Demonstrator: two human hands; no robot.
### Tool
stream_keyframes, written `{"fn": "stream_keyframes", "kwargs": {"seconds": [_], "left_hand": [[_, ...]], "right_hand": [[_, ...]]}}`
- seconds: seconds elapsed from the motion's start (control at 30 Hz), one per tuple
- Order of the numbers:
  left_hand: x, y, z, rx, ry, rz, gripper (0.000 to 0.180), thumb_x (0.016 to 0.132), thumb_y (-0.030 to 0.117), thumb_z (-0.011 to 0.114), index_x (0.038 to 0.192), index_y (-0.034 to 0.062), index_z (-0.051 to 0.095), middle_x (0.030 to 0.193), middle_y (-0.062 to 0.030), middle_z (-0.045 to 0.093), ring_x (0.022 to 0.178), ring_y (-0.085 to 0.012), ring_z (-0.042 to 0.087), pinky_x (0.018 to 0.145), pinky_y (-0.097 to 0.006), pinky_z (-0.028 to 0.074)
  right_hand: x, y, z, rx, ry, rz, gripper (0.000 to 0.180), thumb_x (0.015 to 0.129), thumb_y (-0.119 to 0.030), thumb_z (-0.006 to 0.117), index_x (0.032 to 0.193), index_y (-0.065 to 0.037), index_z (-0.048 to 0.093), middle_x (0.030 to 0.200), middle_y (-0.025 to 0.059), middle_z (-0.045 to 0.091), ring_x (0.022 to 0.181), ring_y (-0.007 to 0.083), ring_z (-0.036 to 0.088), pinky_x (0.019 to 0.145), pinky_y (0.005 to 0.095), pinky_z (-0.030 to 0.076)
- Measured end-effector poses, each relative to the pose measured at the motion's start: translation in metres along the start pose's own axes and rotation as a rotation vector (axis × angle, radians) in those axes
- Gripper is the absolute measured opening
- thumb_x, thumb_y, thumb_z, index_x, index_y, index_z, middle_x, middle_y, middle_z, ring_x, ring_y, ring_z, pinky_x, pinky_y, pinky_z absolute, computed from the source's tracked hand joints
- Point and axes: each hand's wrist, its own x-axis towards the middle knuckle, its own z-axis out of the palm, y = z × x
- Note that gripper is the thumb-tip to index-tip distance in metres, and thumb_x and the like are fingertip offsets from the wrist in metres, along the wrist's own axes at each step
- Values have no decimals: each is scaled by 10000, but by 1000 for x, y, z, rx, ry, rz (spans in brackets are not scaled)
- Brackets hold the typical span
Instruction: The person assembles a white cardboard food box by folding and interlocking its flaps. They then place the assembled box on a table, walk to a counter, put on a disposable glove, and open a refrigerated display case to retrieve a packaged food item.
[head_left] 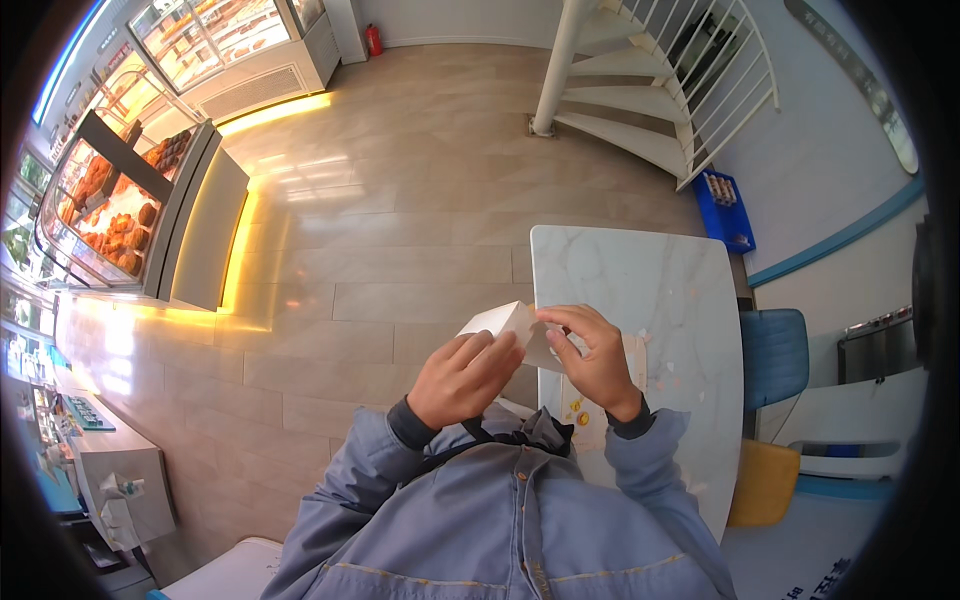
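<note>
**A:** State the position and condition of each hand.

**B:** Both hands sit at the centre of the frame, just below the middle. The left hand [462, 378] is curled, its fingers closed on the lower left part of a white folded paper piece [508, 326]. The right hand [597, 358] pinches the same piece from the right, thumb and fingertips pressed together on its edge. Both forearms enter from the lower edge in grey-blue jacket sleeves [640, 470].

**A:** Where is the paper piece located?

**B:** It is held in the air between the two hands, over the near left edge of the white marble-pattern table [640, 275]. It does not rest on the table. Whether it is a box blank or a bag cannot be determined from this view.

**A:** What lies on the table?

**B:** A flat pale sheet with small orange marks [582, 412] lies just under the right wrist, at the lower centre of the frame. A few small scraps are scattered on the tabletop to the right of that hand.

**A:** List the surroundings.

**B:** A lit display case of baked goods [110, 215] occupies the upper left. A white spiral staircase [650, 90] stands at the upper centre-right. A blue crate [722, 205] sits beyond the table's far right corner. A blue chair [775, 355] and a yellow chair [765, 485] stand along the right side of the table.
</note>
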Motion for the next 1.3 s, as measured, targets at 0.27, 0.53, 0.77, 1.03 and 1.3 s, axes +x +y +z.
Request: {"fn": "stream_keyframes", "kwargs": {"seconds": [0.27,0.53,0.77,1.03,1.3], "left_hand": [[-3,-7,-7,-113,35,-78,392,707,49,689,1097,20,663,1092,-112,638,894,-249,639,728,-347,541],[-9,-4,3,-295,254,-396,259,686,-89,714,924,1,671,907,-138,710,809,-268,698,679,-319,558],[-3,4,0,-293,346,-419,251,670,-89,719,899,4,675,905,-146,714,818,-270,702,685,-322,557],[-1,8,5,-303,338,-492,257,671,-104,708,898,14,686,903,-146,714,804,-272,699,683,-315,545],[-16,-11,11,-475,628,-982,82,817,-19,711,896,-7,692,827,-49,712,704,-64,608,638,-219,497]], "right_hand": [[-4,2,3,-86,126,67,198,849,14,618,1038,-17,670,923,132,687,814,285,639,718,341,506],[4,-17,8,-737,263,-314,179,827,-19,667,1005,-11,668,904,112,655,777,290,623,695,366,496],[-28,-34,46,603,121,541,172,958,-151,592,999,13,626,801,55,618,651,126,562,569,260,448],[-17,-17,43,703,30,391,229,968,-154,556,1120,16,578,890,58,637,756,112,572,672,243,464],[-29,-15,8,-326,375,-28,468,786,-127,764,1196,-9,572,1125,137,615,1074,264,563,880,388,451]]}}
